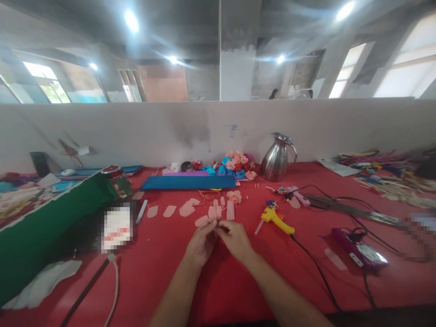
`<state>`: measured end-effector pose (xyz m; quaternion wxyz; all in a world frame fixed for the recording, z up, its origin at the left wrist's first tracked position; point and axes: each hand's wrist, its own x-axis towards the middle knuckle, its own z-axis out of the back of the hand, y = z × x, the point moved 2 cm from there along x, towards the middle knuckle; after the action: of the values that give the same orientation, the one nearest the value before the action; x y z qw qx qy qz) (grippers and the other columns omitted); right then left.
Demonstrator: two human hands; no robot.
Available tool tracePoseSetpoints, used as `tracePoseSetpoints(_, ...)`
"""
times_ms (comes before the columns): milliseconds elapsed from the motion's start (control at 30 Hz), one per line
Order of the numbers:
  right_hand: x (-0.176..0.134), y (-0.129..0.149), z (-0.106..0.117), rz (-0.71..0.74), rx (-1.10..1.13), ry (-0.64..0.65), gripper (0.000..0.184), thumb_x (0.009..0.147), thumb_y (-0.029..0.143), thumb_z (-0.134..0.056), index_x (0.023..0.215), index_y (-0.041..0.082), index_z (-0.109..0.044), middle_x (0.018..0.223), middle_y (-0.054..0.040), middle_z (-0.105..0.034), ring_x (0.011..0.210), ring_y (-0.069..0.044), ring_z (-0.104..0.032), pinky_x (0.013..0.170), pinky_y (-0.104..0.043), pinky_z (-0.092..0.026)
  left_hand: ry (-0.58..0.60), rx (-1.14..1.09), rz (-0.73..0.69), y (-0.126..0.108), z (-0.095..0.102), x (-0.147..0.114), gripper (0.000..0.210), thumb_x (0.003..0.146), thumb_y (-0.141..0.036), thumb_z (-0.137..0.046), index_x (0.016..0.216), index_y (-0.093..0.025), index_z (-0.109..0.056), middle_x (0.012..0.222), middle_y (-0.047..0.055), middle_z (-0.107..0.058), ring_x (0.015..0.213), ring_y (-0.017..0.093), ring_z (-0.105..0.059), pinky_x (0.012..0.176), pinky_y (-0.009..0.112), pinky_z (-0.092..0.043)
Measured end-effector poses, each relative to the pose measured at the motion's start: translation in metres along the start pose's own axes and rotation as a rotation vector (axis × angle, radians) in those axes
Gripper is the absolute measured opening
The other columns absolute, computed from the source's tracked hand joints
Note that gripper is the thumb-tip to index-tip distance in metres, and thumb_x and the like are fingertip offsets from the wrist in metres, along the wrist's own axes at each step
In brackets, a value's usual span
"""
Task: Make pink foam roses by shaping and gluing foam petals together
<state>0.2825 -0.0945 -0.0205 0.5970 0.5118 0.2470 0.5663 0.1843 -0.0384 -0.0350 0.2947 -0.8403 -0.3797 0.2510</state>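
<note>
My left hand (203, 240) and my right hand (235, 239) meet over the red table, fingertips pinched together. Between them stands a pink paper petal (215, 210), its lower end hidden by the fingers. Loose pink petals lie just beyond and to the left, among them a rounded petal (169, 211) and a wider cluster (188, 207). Close behind my right hand are a pink strip (230, 210) and a pink paper flower (234, 196). To the right rests a yellow glue gun (279, 221) with a clear glue stick lying by its tip.
A steel jug (276, 159) stands at the back, beside a heap of paper flowers (238, 163). A long blue sheet (187, 182) lies before them. At left are a green partition (61, 227) and a jar (117, 180); at right, a purple power strip (361, 250) and cables.
</note>
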Motion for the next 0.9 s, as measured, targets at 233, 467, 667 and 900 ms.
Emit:
tracePoseSetpoints(233, -0.007, -0.010, 0.017, -0.011, -0.021, 0.020, 0.020, 0.083, 0.025, -0.050, 0.070, 0.019, -0.064, 0.062, 0.0008, -0.061, 0.059, -0.013, -0.053, 0.057, -0.022, -0.036, -0.170, 0.141, -0.116, -0.009, 0.005, 0.000, 0.027, 0.052, -0.020, -0.082, 0.076, -0.013, -0.071, 0.076, 0.002, -0.069, 0.063, 0.007, -0.057, 0.061, 0.018, -0.042)
tracePoseSetpoints(467, -0.009, -0.016, 0.009, -0.012, -0.002, 0.083, 0.018, 0.081, 0.021, -0.049, 0.068, 0.019, -0.061, 0.058, 0.0025, -0.056, 0.056, -0.012, -0.049, 0.056, -0.022, -0.033, -0.143, 0.201, -0.116, -0.008, 0.003, -0.003, 0.023, 0.048, -0.022, -0.082, 0.064, -0.015, -0.068, 0.062, -0.001, -0.065, 0.056, 0.009, -0.055, 0.056, 0.020, -0.042)
tracePoseSetpoints(667, -0.005, -0.021, 0.007, -0.065, 0.127, 0.103, 0.019, 0.081, 0.023, -0.047, 0.066, 0.018, -0.057, 0.056, 0.0028, -0.052, 0.056, -0.011, -0.046, 0.057, -0.022, -0.033, -0.105, 0.199, -0.129, -0.010, 0.002, -0.003, 0.025, 0.047, -0.021, -0.083, 0.066, -0.015, -0.068, 0.063, -0.001, -0.065, 0.056, 0.008, -0.055, 0.058, 0.020, -0.043)
tracePoseSetpoints(900, -0.005, -0.018, 0.006, -0.188, 0.341, 0.142, 0.020, 0.081, 0.032, -0.048, 0.070, 0.017, -0.058, 0.055, 0.0038, -0.046, 0.054, -0.010, -0.040, 0.056, -0.023, -0.032, -0.105, 0.209, -0.138, -0.009, 0.006, -0.002, 0.027, 0.049, -0.022, -0.083, 0.070, -0.013, -0.068, 0.066, 0.000, -0.065, 0.061, 0.009, -0.057, 0.062, 0.020, -0.044)
